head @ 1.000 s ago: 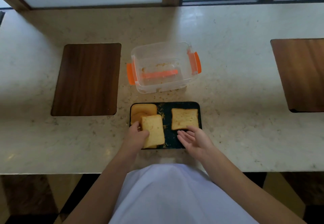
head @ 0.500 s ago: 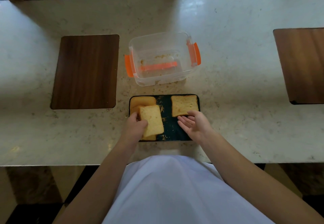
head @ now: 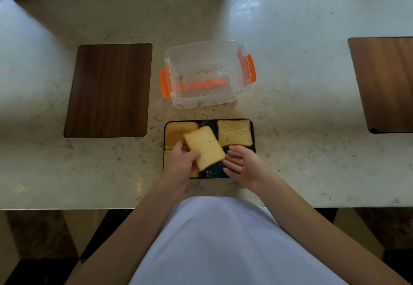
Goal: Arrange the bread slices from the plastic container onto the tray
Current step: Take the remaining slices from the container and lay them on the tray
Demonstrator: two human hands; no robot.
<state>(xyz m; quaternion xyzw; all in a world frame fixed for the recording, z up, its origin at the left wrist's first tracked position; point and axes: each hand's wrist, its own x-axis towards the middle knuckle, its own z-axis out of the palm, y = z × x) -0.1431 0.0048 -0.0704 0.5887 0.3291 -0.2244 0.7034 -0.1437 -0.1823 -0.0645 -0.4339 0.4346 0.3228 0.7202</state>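
Two hands worked over the dark tray on the pale counter: the left hand pinched a tilted bread slice by its near corner, above the tray's middle, while the right hand hovered just beside it, fingers spread and holding nothing. Another slice lay flat in the tray's far right corner, and more bread sat at the far left. Beyond the tray stood the clear plastic container with orange clips, holding only crumbs.

4 bread slices maybe, 1 tray, 1 container, 2 wood boards, 2 hands.
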